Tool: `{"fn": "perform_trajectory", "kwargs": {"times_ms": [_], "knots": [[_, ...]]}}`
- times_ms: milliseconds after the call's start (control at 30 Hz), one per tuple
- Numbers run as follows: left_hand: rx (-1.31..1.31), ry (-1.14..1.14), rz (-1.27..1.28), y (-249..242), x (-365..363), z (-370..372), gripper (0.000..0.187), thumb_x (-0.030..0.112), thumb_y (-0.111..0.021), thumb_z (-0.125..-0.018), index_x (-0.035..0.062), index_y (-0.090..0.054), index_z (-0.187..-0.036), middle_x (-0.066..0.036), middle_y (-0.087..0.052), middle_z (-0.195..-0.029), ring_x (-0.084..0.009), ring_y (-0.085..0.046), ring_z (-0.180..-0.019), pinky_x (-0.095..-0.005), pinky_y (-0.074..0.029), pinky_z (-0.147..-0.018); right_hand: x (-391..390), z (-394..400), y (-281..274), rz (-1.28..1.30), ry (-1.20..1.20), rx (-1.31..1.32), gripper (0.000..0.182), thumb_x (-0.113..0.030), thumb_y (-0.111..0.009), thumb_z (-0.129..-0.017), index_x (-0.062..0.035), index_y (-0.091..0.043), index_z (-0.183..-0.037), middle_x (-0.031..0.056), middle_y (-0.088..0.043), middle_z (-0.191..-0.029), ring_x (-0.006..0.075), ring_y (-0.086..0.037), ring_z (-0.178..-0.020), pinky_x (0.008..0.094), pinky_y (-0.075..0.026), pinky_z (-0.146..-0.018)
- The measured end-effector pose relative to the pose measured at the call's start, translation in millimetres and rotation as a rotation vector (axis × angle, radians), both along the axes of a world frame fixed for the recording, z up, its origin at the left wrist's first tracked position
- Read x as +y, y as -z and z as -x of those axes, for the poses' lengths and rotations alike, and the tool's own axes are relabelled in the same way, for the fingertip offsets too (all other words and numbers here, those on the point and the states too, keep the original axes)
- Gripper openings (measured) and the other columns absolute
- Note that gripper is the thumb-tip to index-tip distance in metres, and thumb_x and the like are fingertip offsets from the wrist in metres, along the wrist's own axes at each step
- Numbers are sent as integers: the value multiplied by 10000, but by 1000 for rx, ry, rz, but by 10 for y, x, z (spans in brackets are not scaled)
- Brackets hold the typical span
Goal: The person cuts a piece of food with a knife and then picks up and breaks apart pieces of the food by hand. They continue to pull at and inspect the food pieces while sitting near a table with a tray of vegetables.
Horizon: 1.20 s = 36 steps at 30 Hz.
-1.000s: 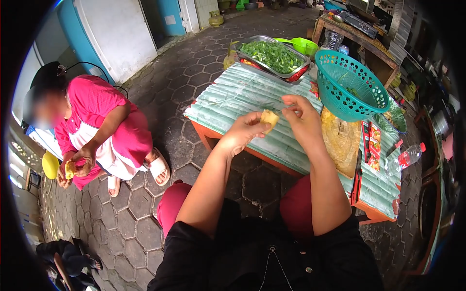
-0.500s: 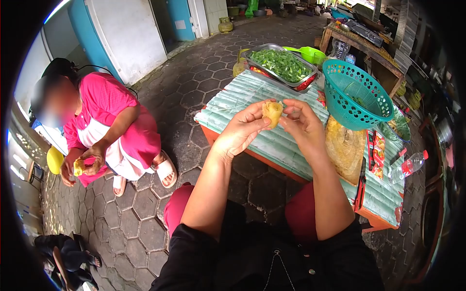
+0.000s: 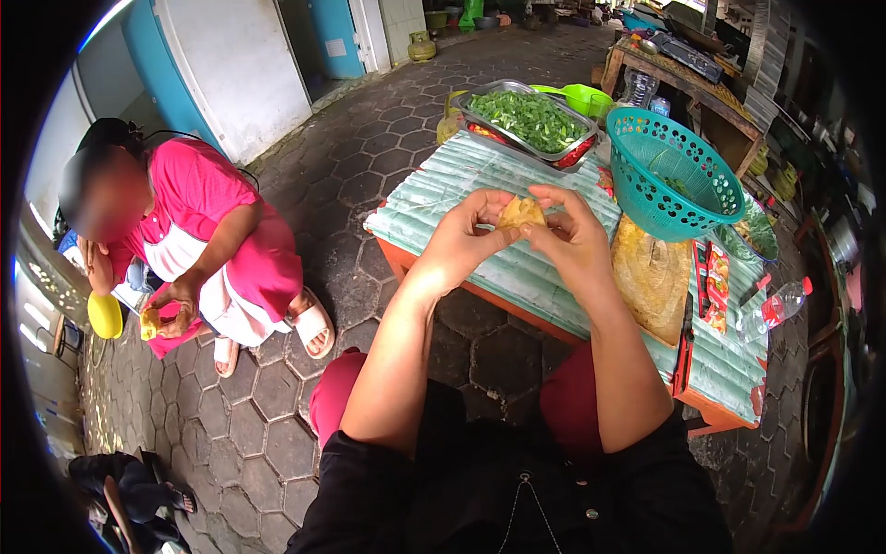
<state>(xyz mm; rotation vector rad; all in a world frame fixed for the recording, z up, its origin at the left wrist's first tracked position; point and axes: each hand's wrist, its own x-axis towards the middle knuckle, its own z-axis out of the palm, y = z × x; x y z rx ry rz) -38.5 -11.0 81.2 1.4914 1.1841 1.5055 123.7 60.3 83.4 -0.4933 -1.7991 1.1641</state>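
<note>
A small yellow-brown food piece (image 3: 521, 212) is pinched between my left hand (image 3: 471, 235) and my right hand (image 3: 569, 231), above the near part of a low table with a green-white striped top (image 3: 443, 203). Fingers of both hands are closed on it from either side. Beyond my hands stands a metal tray (image 3: 588, 138) of chopped greens (image 3: 526, 120). To the right are a teal perforated basket (image 3: 660, 222) with some green bits inside and a worn wooden board (image 3: 651, 286).
A knife (image 3: 683, 355), red packets (image 3: 717, 286) and a plastic bottle (image 3: 784, 305) lie at the table's right. A green scoop (image 3: 586, 99) is behind the tray. At left a person in pink (image 3: 208, 185) crouches, holding a yellow piece (image 3: 149, 323).
My right fingers have closed onto the food piece, which is now tilted and more covered. The co-worker's one hand has risen toward the face. The view has shifted slightly.
</note>
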Motion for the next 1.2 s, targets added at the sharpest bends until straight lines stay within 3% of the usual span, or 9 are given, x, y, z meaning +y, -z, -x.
{"fn": "perform_trajectory", "kwargs": {"times_ms": [167, 433, 667, 900, 1067, 1200], "knots": [[-199, 126, 16, -24, -84, 19, 324, 23, -579, -889, 10, -506, -1205, -78, -563, -1150, -140, -561, -1028, -297, -450, -920, 27, -18, -4, 236, -93, 115, 410, -22, -660, -799, -43, -551, -1194, 67, -526, -1106, 105, -593, -826, 235, -509, -687], [-603, 287, 87, 51, -24, 107, 193, 24, -526, -922, 1, -528, -1114, -112, -582, -1101, -215, -603, -1028, -348, -521, -889, 43, -12, 10, 266, -146, 160, 441, 10, -635, -812, -40, -515, -1234, 82, -522, -1130, 122, -611, -900, 247, -505, -752], [-619, 265, 158, 65, -21, 61, 173, 12, -566, -899, 1, -520, -1065, -117, -602, -1043, -201, -608, -1015, -343, -521, -896, 86, 18, 83, 188, -75, 149, 435, 32, -630, -803, -51, -524, -1217, 95, -496, -1153, 170, -623, -978, 254, -500, -791], [-515, 148, 30, 88, 47, -47, 198, -22, -564, -885, 23, -503, -1067, -90, -602, -1029, -172, -607, -971, -311, -502, -873, 99, 47, 96, 142, -28, 156, 404, 7, -628, -813, -48, -533, -1202, 99, -484, -1143, 197, -619, -1007, 270, -505, -803], [-476, 46, -134, 166, 140, -163, 284, -37, -597, -858, 26, -466, -1101, -77, -592, -1022, -155, -597, -948, -286, -485, -830, 48, 30, 45, 20, 177, 53, 387, -118, -724, -775, -48, -551, -1114, 79, -527, -1040, 152, -607, -845, 272, -495, -729], [-284, -132, -174, 137, 134, -282, 350, -71, -590, -845, 31, -438, -1143, -68, -507, -1099, -138, -543, -1020, -272, -470, -875, 10, 22, -2, 19, 196, -65, 384, -155, -754, -752, -48, -556, -1063, 60, -571, -935, 124, -582, -777, 271, -483, -693]]}}
